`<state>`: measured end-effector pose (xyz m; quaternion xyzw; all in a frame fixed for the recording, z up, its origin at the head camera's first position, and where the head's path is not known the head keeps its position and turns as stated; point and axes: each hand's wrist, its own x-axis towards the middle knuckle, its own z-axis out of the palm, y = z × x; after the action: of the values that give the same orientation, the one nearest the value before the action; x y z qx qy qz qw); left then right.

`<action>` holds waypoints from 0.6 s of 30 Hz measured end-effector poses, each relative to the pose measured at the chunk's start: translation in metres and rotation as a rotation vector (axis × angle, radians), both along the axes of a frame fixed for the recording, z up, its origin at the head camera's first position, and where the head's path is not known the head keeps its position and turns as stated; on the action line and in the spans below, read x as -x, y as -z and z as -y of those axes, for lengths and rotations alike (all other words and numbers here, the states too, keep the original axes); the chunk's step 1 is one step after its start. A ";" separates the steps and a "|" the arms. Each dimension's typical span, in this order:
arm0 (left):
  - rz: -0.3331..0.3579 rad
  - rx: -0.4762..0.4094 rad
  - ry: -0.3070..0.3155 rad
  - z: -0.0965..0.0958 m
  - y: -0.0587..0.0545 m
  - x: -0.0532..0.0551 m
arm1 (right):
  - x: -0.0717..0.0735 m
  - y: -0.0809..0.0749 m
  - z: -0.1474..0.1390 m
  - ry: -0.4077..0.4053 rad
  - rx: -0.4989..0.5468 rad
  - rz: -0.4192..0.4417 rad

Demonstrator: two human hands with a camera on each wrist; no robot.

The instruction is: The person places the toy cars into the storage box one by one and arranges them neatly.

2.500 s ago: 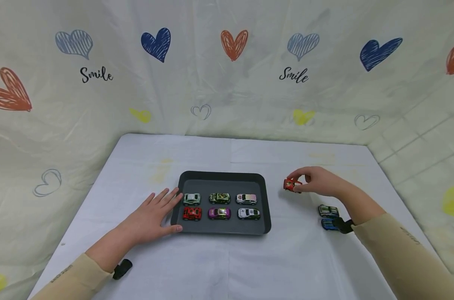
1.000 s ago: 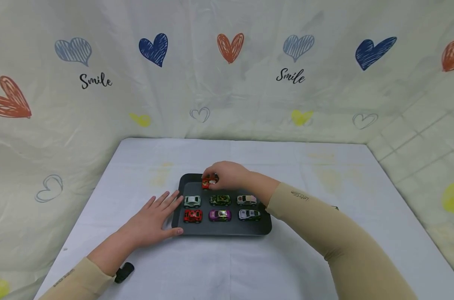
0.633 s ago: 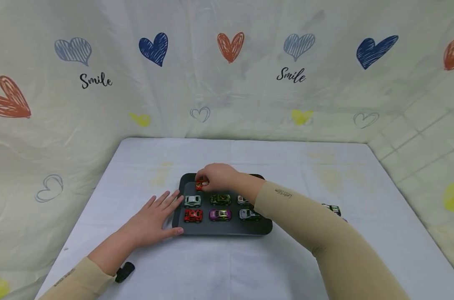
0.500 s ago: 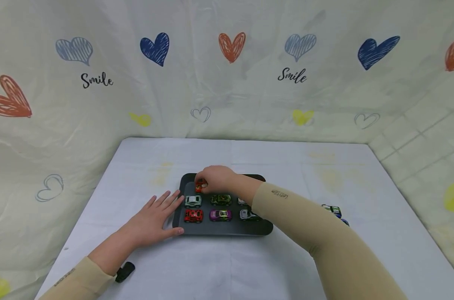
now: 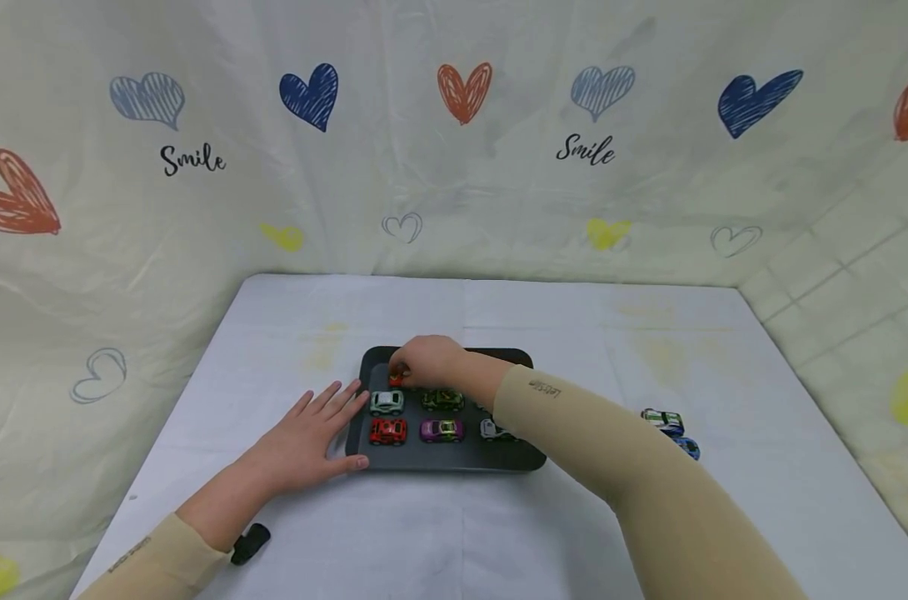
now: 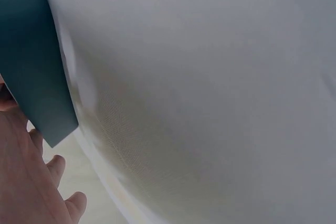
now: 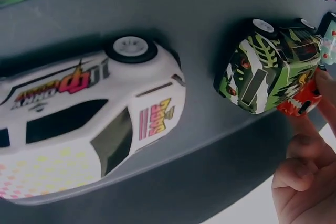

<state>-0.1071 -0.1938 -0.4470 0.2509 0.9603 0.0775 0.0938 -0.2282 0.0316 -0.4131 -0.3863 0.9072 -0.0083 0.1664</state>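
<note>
My right hand (image 5: 431, 362) pinches a red toy car (image 5: 396, 380) in the far left part of the dark grey tray (image 5: 454, 457). The hand covers most of that car, but the right wrist view shows its red body (image 7: 303, 101) between the fingers, behind the green camouflage car (image 7: 268, 69). With fingers spread and straight, my left hand (image 5: 300, 442) rests against the tray's left edge. Nearer me in the tray stand a pale green car (image 5: 386, 403), another red car (image 5: 388, 431), a purple car (image 5: 441, 431) and a silver car (image 5: 494, 429). A white car (image 7: 105, 114) shows in the right wrist view.
A green-and-white toy car (image 5: 664, 420) and a blue one (image 5: 689, 447) sit on the white-covered table (image 5: 334, 542) to the right, partly behind my right forearm. A heart-printed sheet (image 5: 499, 183) hangs behind the table.
My right hand has carried the red toy car from the table's right side leftward over the tray, then drawn it slightly towards me at the far left. The left hand stays at the tray's edge.
</note>
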 end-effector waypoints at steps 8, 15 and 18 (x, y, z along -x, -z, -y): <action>-0.002 0.002 0.003 -0.001 -0.001 0.000 | 0.001 -0.002 -0.003 0.008 0.039 0.027; -0.004 0.010 -0.001 0.000 0.000 0.000 | 0.004 -0.003 -0.009 0.022 0.033 0.029; -0.004 0.008 -0.003 -0.001 0.000 0.000 | 0.005 -0.002 -0.009 0.017 0.022 0.035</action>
<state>-0.1066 -0.1932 -0.4474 0.2491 0.9612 0.0732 0.0929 -0.2329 0.0411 -0.4108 -0.3800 0.9074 -0.0265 0.1778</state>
